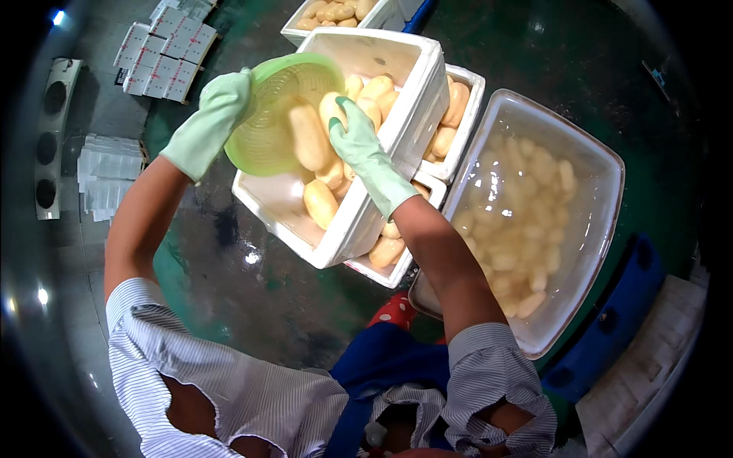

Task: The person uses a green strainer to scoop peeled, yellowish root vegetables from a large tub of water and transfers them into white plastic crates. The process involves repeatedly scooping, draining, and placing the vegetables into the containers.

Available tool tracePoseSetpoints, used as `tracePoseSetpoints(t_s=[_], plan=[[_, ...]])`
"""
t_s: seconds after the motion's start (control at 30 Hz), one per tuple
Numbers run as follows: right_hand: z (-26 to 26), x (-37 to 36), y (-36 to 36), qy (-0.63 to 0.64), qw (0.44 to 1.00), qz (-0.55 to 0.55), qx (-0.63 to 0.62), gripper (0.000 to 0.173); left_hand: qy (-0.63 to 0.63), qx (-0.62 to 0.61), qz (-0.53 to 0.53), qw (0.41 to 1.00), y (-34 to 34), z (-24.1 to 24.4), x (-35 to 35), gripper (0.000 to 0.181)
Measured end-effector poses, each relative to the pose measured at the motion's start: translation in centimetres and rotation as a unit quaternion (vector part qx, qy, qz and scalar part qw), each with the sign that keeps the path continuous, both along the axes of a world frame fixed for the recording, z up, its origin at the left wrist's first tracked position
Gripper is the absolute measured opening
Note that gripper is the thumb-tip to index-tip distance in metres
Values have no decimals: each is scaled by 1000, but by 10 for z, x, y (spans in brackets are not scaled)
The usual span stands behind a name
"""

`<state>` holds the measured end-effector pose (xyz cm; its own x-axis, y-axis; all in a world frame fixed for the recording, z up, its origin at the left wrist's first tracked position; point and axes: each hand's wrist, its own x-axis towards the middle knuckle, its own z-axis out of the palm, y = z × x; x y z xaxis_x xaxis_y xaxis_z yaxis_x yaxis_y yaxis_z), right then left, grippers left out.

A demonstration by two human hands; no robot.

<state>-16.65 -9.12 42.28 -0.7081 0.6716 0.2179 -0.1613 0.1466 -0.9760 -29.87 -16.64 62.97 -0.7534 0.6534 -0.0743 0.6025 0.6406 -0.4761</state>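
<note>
My left hand (pixel 223 109), in a pale green rubber glove, grips the rim of a translucent green plastic basket (pixel 252 146). The basket is tipped over an open white foam box (pixel 395 129). Blurred in the basket's mouth is a long pale peeled tuber (pixel 308 134). My right hand (pixel 361 146), gloved alike, reaches over the box's near wall. Its fingertips touch another peeled tuber (pixel 327 109); whether they grip it cannot be told. More peeled tubers (pixel 320 203) lie inside the box.
Beneath and beside this box stand other foam boxes (pixel 467 86) with tubers. To the right, a large tub (pixel 615 189) holds tubers under cloudy water. A blue plastic piece (pixel 615 320) lies beyond it. Stacked white cartons (pixel 172 51) stand at far left. The green floor (pixel 200 297) is wet.
</note>
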Motion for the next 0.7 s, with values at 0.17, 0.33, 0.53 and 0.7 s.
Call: tracePoseSetpoints(t_s=[0.17,0.33,0.53,0.7], plan=[[14,5,-3,-27,999,23,-38,45,62,13,-56,996,-4,-2,-43,32],[30,29,28,-61,988,45,-136,47,104,16,-124,987,21,32,-69,29],[-27,103,101,57,984,-25,-168,64,-130,343,-13,930,66,74,48,31],[-19,255,188,186,943,-28,-274,65,-359,355,-90,859,139,-13,95,22]])
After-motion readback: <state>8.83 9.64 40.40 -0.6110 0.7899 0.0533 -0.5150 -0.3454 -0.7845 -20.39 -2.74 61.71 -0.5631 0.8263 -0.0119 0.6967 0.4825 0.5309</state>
